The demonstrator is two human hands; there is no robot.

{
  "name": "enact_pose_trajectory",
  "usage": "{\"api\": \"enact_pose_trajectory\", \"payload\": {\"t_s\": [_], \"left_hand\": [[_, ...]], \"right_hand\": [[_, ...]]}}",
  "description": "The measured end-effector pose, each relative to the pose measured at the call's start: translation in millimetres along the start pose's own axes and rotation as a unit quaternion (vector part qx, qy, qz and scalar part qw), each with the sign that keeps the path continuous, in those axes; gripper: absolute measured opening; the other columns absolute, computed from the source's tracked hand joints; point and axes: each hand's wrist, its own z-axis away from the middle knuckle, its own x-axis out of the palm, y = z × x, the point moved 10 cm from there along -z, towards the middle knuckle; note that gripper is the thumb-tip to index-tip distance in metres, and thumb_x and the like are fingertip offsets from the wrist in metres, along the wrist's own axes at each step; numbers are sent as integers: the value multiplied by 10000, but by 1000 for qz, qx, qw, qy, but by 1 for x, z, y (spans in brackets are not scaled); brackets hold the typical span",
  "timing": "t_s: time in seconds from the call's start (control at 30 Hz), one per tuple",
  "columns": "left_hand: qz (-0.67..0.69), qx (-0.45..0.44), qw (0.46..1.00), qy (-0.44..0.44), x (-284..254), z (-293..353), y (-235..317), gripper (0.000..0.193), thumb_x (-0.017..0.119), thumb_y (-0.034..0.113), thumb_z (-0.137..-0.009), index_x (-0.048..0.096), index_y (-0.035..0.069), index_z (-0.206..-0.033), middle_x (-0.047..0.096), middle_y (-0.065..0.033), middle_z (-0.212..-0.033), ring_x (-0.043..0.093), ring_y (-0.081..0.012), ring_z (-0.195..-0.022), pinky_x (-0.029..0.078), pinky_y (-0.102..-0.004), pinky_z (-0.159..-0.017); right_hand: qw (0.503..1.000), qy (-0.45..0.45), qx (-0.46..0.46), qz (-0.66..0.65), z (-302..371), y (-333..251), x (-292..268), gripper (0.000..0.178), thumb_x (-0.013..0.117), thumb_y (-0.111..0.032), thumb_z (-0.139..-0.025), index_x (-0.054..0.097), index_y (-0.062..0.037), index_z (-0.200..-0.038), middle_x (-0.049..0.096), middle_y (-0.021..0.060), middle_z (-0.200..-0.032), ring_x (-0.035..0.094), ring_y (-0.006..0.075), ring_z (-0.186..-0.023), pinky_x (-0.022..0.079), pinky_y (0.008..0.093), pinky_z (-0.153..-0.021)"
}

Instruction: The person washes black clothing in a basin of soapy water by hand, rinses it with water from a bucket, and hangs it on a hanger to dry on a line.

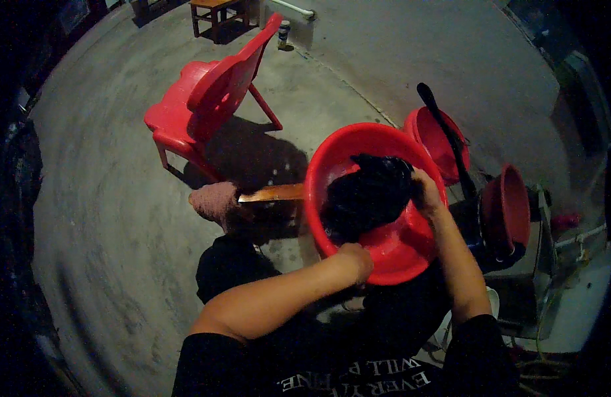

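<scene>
A large red basin (322,149) rests in front of me, tipped a little. Inside it lies a bunched black cloth (368,198), dark and wet-looking. My left hand (356,262) is closed on the near rim of the basin, its fingertips partly hidden. At the right inner side, my right hand (425,192) is closed on the edge of the black cloth, close to the rim. What the cloth is, garment or rag, cannot be made out.
Left of the basin, a pinkish towel (216,202) lies on a wooden bench (272,193). Beyond stands a red plastic chair (206,99). To the right are a red bucket (438,135), a long black handle (444,126) and another reddish basin (507,212). A wooden stool (216,10) stands far back.
</scene>
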Motion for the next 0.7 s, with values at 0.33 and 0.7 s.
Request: {"api": "enact_pose_trajectory", "payload": {"t_s": [0.33,0.7], "left_hand": [[-20,33,999,9,11,-11,3,195,540,134,-724,665,86,-866,629,-136,-922,615,-306,-830,511,-409,-658],[-43,123,990,51,0,5,14,183,536,142,-704,668,90,-820,637,-115,-857,614,-308,-738,502,-415,-636]], "right_hand": [[744,134,-69,650,-27,64,3,694,561,-550,-725,404,-136,-1259,327,245,-1294,331,426,-1173,258,473,-989],[880,286,47,377,-63,68,-32,369,606,-307,-739,568,-38,-990,610,128,-883,583,271,-806,452,350,-723]]}}
